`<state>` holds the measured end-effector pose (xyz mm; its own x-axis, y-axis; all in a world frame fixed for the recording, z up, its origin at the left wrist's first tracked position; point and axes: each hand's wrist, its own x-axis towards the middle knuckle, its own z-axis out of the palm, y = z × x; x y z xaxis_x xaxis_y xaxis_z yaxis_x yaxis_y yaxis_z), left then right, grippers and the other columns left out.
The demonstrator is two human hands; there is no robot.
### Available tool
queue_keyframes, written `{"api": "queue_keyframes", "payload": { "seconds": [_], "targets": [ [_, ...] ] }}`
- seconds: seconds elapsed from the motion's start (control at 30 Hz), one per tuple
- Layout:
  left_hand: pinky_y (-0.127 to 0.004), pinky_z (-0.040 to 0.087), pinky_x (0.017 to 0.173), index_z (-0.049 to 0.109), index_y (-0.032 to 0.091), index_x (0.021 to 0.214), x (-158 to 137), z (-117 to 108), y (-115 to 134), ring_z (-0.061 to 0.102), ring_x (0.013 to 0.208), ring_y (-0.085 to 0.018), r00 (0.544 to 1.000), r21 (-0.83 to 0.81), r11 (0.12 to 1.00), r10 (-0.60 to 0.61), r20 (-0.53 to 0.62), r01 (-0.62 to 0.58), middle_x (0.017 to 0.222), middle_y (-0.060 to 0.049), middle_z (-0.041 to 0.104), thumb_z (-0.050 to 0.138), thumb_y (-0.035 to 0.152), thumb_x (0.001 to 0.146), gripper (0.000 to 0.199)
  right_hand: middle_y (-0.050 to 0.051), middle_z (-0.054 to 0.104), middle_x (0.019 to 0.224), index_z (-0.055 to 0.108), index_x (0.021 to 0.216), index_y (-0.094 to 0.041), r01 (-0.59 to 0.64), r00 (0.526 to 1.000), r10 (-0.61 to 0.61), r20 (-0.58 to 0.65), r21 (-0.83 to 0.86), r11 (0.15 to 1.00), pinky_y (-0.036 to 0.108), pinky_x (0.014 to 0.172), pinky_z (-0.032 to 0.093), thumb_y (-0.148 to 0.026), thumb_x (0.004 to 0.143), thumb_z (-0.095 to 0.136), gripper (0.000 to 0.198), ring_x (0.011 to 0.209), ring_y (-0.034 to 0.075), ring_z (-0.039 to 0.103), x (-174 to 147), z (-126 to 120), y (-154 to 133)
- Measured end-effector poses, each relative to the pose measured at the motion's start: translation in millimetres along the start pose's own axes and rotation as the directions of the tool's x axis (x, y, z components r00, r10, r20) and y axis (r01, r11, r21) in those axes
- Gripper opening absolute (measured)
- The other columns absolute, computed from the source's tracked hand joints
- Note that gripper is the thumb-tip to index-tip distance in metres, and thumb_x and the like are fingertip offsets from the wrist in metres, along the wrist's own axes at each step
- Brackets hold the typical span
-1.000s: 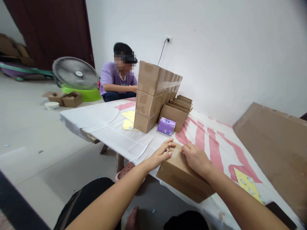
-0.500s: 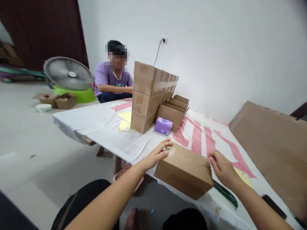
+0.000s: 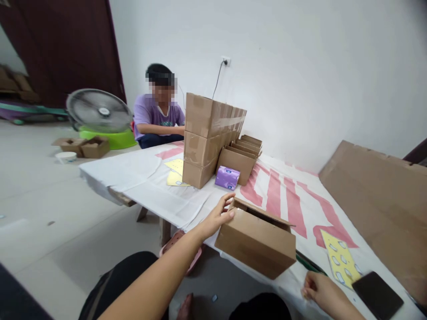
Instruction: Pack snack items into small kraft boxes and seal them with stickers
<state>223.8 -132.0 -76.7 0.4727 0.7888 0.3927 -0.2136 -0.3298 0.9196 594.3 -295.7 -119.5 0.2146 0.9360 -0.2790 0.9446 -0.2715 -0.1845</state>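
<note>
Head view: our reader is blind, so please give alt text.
A left hand grips the end of a cardboard box with loose top flaps on a white-and-pink cloth; the right hand rests near a dark phone.

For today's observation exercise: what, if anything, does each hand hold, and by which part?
The left hand steadies the cardboard box at its left end; the right hand, closed near the table edge, shows no visible object.
</note>
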Motion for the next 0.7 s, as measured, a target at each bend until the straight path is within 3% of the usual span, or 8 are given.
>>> {"api": "queue_keyframes", "payload": {
  "seconds": [0.1, 0.2, 0.3, 0.4, 0.5, 0.57, 0.63, 0.7],
  "targets": [
    [-0.045, 0.034, 0.101, 0.040, 0.024, 0.126, -2, 1, 7, 0.039, 0.127, -0.029, 0.993, 0.139, 0.988, 0.082, -0.089, -0.069, 0.137, -0.012, 0.040, 0.057, 0.059, 0.077, 0.062, 0.002, 0.067, 0.069, 0.048, 0.068, -0.021, -0.056, 0.995, 0.049, -0.085, -0.088, 0.995, 0.026, 0.056, 0.030, -0.026, 0.065, 0.060, 0.013, 0.065, 0.019, 0.059, -1, -8, -3],
    [-0.042, 0.036, 0.098, 0.053, 0.021, 0.101, -6, 2, 24, 0.046, 0.113, -0.028, 0.969, 0.356, 0.926, 0.190, -0.157, -0.123, 0.116, -0.010, 0.050, 0.065, 0.059, 0.070, 0.050, 0.000, 0.067, 0.068, 0.046, 0.070, -0.021, 0.020, 0.999, -0.020, -0.027, -0.010, 1.000, 0.025, 0.058, 0.034, -0.018, 0.067, 0.056, 0.011, 0.066, 0.017, 0.060, -3, -8, -4],
    [-0.036, 0.041, 0.089, 0.056, 0.019, 0.087, -12, 0, 46, 0.052, 0.095, -0.023, 0.978, 0.409, 0.896, 0.205, -0.033, -0.174, 0.095, -0.005, 0.056, 0.067, 0.044, 0.072, 0.032, 0.001, 0.068, 0.072, 0.050, 0.074, -0.021, 0.123, 0.992, -0.123, -0.006, 0.066, 0.990, 0.026, 0.064, 0.040, -0.018, 0.076, 0.048, 0.005, 0.070, 0.018, 0.063, -6, -14, -7],
    [-0.031, 0.044, 0.081, 0.059, 0.018, 0.084, -17, -1, 62, 0.056, 0.085, -0.019, 0.976, 0.361, 0.908, 0.180, 0.121, -0.212, 0.089, -0.004, 0.061, 0.061, 0.026, 0.074, 0.013, 0.002, 0.069, 0.080, 0.056, 0.083, -0.023, 0.183, 0.969, -0.164, -0.186, 0.087, 0.979, 0.031, 0.068, 0.045, -0.031, 0.086, 0.041, 0.017, 0.075, 0.021, 0.064, -13, -39, -17],
    [-0.037, 0.039, 0.095, 0.062, 0.019, 0.086, -19, 1, 69, 0.061, 0.092, -0.021, 0.953, 0.394, 0.883, 0.161, 0.256, -0.255, 0.094, -0.004, 0.068, 0.055, 0.014, 0.066, 0.021, 0.006, 0.069, 0.091, 0.057, 0.096, -0.024, 0.238, 0.880, -0.156, -0.448, 0.132, 0.962, 0.033, 0.068, 0.048, -0.044, 0.088, 0.042, 0.026, 0.080, 0.022, 0.064, -23, -73, -42],
    [-0.043, 0.023, 0.109, 0.063, 0.020, 0.089, -19, 3, 70, 0.061, 0.102, -0.024, 0.935, 0.447, 0.846, 0.154, 0.319, -0.292, 0.099, -0.002, 0.070, 0.052, 0.012, 0.062, 0.031, 0.007, 0.068, 0.095, 0.057, 0.099, -0.023, 0.336, 0.810, -0.209, -0.548, 0.141, 0.931, 0.032, 0.070, 0.049, -0.047, 0.088, 0.045, 0.029, 0.081, 0.021, 0.063, -29, -92, -65],
    [-0.045, 0.009, 0.114, 0.063, 0.022, 0.098, -18, 5, 70, 0.058, 0.111, -0.026, 0.924, 0.484, 0.817, 0.145, 0.354, -0.314, 0.106, -0.002, 0.069, 0.053, 0.014, 0.061, 0.039, 0.008, 0.068, 0.096, 0.059, 0.099, -0.023, 0.481, 0.781, -0.356, -0.512, 0.132, 0.867, 0.032, 0.075, 0.050, -0.045, 0.091, 0.041, 0.029, 0.085, 0.021, 0.063, -31, -108, -88],
    [-0.046, 0.005, 0.115, 0.062, 0.024, 0.107, -17, 4, 71, 0.056, 0.115, -0.026, 0.914, 0.496, 0.804, 0.138, 0.381, -0.328, 0.113, -0.002, 0.068, 0.056, 0.017, 0.064, 0.044, 0.009, 0.067, 0.103, 0.061, 0.102, -0.022, 0.590, 0.780, -0.503, -0.373, 0.170, 0.789, 0.034, 0.083, 0.050, -0.042, 0.094, 0.035, 0.034, 0.093, 0.021, 0.063, -29, -121, -105]
  ]
}}
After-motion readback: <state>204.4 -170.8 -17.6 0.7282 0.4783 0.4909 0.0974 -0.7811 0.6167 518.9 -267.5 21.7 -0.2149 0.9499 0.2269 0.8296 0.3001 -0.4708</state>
